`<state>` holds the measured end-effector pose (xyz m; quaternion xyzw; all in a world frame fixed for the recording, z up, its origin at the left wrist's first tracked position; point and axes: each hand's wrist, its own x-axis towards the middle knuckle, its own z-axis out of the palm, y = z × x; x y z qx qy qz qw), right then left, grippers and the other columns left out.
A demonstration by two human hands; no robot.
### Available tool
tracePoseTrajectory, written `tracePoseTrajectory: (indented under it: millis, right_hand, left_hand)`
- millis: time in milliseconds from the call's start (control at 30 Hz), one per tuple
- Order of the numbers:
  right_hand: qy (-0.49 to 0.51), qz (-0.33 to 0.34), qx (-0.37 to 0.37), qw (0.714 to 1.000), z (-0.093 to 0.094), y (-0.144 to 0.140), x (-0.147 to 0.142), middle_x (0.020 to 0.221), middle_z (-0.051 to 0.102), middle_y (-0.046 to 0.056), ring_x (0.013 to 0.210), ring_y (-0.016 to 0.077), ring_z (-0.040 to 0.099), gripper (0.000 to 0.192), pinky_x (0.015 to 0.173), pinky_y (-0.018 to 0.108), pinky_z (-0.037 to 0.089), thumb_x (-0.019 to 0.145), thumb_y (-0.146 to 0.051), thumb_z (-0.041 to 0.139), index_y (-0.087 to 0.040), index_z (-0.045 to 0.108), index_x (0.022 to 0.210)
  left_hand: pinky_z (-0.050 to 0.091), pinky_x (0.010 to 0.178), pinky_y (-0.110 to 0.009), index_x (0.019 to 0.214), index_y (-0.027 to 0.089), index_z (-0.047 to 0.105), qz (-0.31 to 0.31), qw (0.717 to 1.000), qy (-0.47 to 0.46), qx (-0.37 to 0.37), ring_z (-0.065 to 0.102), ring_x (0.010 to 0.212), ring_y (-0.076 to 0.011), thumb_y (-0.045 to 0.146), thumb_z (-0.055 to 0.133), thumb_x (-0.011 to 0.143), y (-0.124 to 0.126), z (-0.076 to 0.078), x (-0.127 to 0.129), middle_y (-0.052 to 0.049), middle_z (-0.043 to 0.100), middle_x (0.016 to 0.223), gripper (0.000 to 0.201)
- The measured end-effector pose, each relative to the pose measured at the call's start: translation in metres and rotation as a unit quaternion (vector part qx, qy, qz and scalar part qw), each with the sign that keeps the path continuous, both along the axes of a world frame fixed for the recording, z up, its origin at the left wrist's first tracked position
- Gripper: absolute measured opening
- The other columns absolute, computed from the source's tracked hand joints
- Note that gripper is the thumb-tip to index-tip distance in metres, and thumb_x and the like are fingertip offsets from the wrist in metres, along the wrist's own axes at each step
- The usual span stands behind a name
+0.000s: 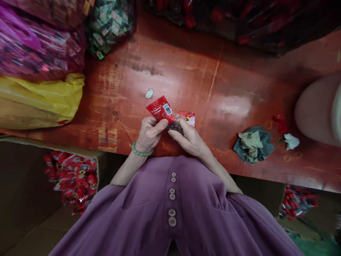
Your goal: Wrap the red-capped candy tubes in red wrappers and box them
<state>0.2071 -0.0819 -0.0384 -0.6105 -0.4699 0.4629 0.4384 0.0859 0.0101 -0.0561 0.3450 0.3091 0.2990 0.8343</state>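
Your left hand (149, 132) pinches the red packet (159, 111), your right hand (188, 137) its dark end (175, 127); probably light, slick and pliable, it suits a gentle two-ended hold.

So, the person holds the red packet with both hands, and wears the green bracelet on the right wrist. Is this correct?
Not quite: the head view shows the green bracelet on the left wrist, not the right. The left hand and right hand do both hold the red packet.
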Motion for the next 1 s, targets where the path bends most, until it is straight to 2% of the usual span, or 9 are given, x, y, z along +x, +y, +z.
tracePoseTrajectory:
  millis: [67, 133, 367, 533, 600, 700, 800, 867, 1000]
  right_hand:
    - [-0.048, 0.005, 0.001, 0.999, -0.002, -0.001, -0.001, 0.095, 0.062, 0.005, 0.090, 0.0207, 0.058, 0.030, 0.082, 0.038, 0.050, 0.097, -0.042, 0.052, -0.020, 0.050, 0.116]
    - [-0.067, 0.008, -0.001, 0.998, -0.003, -0.002, -0.002, 0.097, 0.063, 0.006, 0.086, 0.0206, 0.059, 0.033, 0.079, 0.038, 0.051, 0.097, -0.043, 0.050, -0.020, 0.049, 0.120]
    - [-0.097, -0.005, 0.015, 0.995, -0.003, -0.001, -0.003, 0.099, 0.065, 0.005, 0.084, 0.0186, 0.060, 0.022, 0.077, 0.035, 0.051, 0.098, -0.039, 0.049, -0.020, 0.049, 0.108]
    - [-0.156, -0.009, 0.013, 0.988, -0.003, 0.001, -0.004, 0.097, 0.066, 0.006, 0.080, 0.0198, 0.061, 0.021, 0.073, 0.036, 0.051, 0.099, -0.040, 0.048, -0.021, 0.049, 0.108]
    - [-0.170, -0.008, 0.010, 0.985, -0.004, 0.001, -0.005, 0.097, 0.066, 0.008, 0.080, 0.0209, 0.062, 0.022, 0.074, 0.037, 0.051, 0.098, -0.040, 0.049, -0.021, 0.050, 0.109]
    - [-0.129, -0.008, 0.005, 0.992, -0.001, 0.002, -0.004, 0.096, 0.066, 0.007, 0.083, 0.0207, 0.062, 0.026, 0.076, 0.037, 0.052, 0.097, -0.041, 0.050, -0.020, 0.051, 0.112]
    - [-0.019, 0.014, -0.012, 1.000, 0.002, 0.004, -0.001, 0.082, 0.062, 0.001, 0.072, 0.0159, 0.059, 0.028, 0.071, 0.032, 0.053, 0.100, -0.043, 0.046, -0.021, 0.050, 0.118]
    - [0.009, 0.020, -0.024, 0.999, 0.003, 0.007, 0.001, 0.079, 0.060, -0.001, 0.069, 0.0149, 0.058, 0.027, 0.069, 0.031, 0.053, 0.101, -0.043, 0.044, -0.022, 0.050, 0.116]
    - [-0.104, 0.001, -0.017, 0.994, 0.000, 0.010, 0.001, 0.109, 0.064, 0.009, 0.092, 0.0232, 0.064, 0.027, 0.083, 0.040, 0.052, 0.097, -0.034, 0.050, -0.022, 0.048, 0.121]
  left_hand:
    - [0.059, 0.079, -0.036, 0.076, 0.020, 0.079, 0.008, 1.000, 0.011, 0.005, 0.073, 0.074, -0.0208, 0.047, 0.090, 0.061, 0.000, -0.001, 0.000, -0.005, 0.077, 0.076, 0.033]
    - [0.059, 0.077, -0.034, 0.075, 0.021, 0.079, 0.017, 1.000, 0.024, 0.011, 0.072, 0.070, -0.0184, 0.045, 0.092, 0.057, 0.001, -0.003, 0.000, -0.003, 0.077, 0.075, 0.033]
    - [0.057, 0.072, -0.031, 0.075, 0.021, 0.078, 0.023, 0.998, 0.032, 0.042, 0.069, 0.065, -0.0155, 0.047, 0.091, 0.057, 0.002, -0.011, 0.001, -0.001, 0.076, 0.074, 0.035]
    - [0.059, 0.073, -0.032, 0.075, 0.021, 0.078, 0.050, 0.997, 0.024, 0.045, 0.069, 0.065, -0.0158, 0.051, 0.092, 0.054, 0.005, -0.008, 0.000, -0.001, 0.075, 0.072, 0.040]
    - [0.059, 0.074, -0.033, 0.073, 0.020, 0.077, 0.042, 0.998, 0.028, 0.045, 0.070, 0.066, -0.0171, 0.051, 0.091, 0.055, 0.006, -0.006, 0.000, -0.002, 0.075, 0.071, 0.038]
    - [0.060, 0.076, -0.035, 0.072, 0.019, 0.078, 0.013, 0.999, 0.018, 0.036, 0.072, 0.071, -0.0198, 0.051, 0.090, 0.058, 0.005, -0.004, 0.001, -0.004, 0.075, 0.072, 0.037]
    - [0.061, 0.075, -0.034, 0.072, 0.019, 0.077, 0.000, 1.000, 0.016, 0.005, 0.072, 0.070, -0.0192, 0.051, 0.089, 0.060, 0.003, -0.005, 0.003, -0.003, 0.075, 0.070, 0.036]
    - [0.060, 0.071, -0.034, 0.072, 0.019, 0.076, -0.009, 0.999, 0.024, -0.025, 0.070, 0.066, -0.0180, 0.051, 0.089, 0.060, 0.002, -0.006, 0.004, -0.003, 0.074, 0.069, 0.037]
    - [0.058, 0.074, -0.032, 0.073, 0.018, 0.076, 0.007, 0.999, 0.032, -0.042, 0.070, 0.068, -0.0168, 0.046, 0.092, 0.056, 0.003, -0.006, 0.006, -0.003, 0.075, 0.072, 0.036]
